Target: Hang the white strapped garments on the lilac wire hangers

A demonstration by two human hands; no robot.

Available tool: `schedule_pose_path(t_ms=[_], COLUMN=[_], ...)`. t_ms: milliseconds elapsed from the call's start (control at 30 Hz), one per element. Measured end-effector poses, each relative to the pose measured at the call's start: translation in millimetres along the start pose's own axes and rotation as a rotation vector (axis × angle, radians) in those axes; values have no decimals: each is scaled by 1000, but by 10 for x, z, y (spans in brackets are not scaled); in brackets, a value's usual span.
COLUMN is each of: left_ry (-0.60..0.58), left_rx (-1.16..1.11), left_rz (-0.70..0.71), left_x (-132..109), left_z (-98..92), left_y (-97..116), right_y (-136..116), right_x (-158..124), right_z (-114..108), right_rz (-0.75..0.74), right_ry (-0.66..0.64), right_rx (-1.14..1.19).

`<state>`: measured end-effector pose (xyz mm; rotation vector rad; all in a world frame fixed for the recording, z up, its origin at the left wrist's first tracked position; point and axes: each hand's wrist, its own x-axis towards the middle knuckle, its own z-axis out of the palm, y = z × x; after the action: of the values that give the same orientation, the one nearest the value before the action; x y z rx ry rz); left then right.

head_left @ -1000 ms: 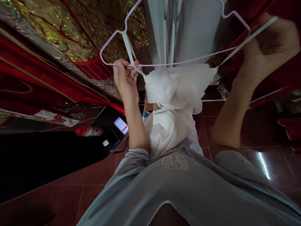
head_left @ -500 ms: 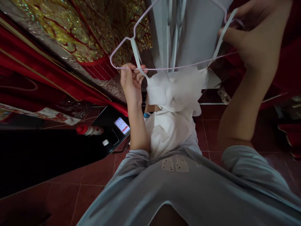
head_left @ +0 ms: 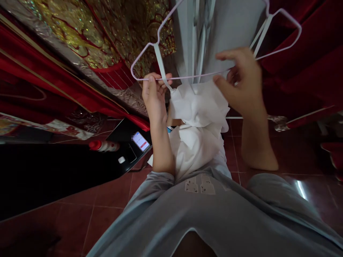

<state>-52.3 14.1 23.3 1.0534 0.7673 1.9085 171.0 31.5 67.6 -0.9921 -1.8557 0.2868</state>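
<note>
My left hand [head_left: 154, 93] is closed on the bottom bar of a pale wire hanger [head_left: 187, 76] held up in front of me. A white strappy garment [head_left: 199, 107] hangs from it, one strap looped over each shoulder notch of the hanger. My right hand [head_left: 242, 82] hovers at the garment's top right edge, just under the bar, fingers curled and apart, thumb touching the fabric. The rest of the white cloth bunches down against my grey shirt [head_left: 203, 214].
Red and gold embroidered fabric [head_left: 88, 39] hangs at the left; dark red cloth [head_left: 308, 71] hangs at the right. A black table [head_left: 53, 171] at the left holds a lit phone [head_left: 141, 141], a red-capped bottle [head_left: 104, 145] and a small white object. The floor is red tile.
My right hand let go of the right strap, now hooked over the hanger's right shoulder, and came down to the garment's top edge. The left hand has kept its grip on the bar.
</note>
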Motion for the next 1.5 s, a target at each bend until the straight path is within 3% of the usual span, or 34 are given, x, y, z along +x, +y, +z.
schedule_pose_path(t_ms=[67, 233, 400, 500, 667, 733, 833, 933, 1067, 1133, 1233, 1367, 1500], left_ry=[23, 110, 65, 9, -95, -32, 204, 402, 388, 338, 219, 178, 137], left_rx=[24, 93, 335, 313, -20, -75, -196, -204, -32, 20, 62, 61, 13], left_rz=[-7, 12, 146, 89, -153, -245, -271, -136, -22, -87, -157, -137, -75], left_x=[-41, -139, -247, -200, 150, 287, 350, 249, 53, -21, -94, -143, -144], left_z=[59, 42, -80, -53, 141, 188, 130, -88, -317, -273, -54, 200, 241], left_y=[33, -91, -133, 49, 595, 801, 922, 738, 278, 122, 57, 75, 3], right_y=[25, 119, 75, 82, 160, 176, 177, 164, 151, 146, 127, 57, 45], right_x=[-109, -271, -324, -295, -281, -300, -325, -329, -323, -323, -332, -385, -428], right_z=[132, 336, 399, 393, 405, 426, 457, 464, 455, 464, 499, 541, 501], right_rz=[52, 65, 140, 174, 148, 128, 116, 129, 147, 138, 125, 154, 134], right_ry=[-59, 16, 15, 13, 0, -13, -22, -14, -36, -49, -28, 21, 117], right_rx=[-17, 37, 14, 22, 62, 81, 100, 115, 122, 125, 146, 126, 196])
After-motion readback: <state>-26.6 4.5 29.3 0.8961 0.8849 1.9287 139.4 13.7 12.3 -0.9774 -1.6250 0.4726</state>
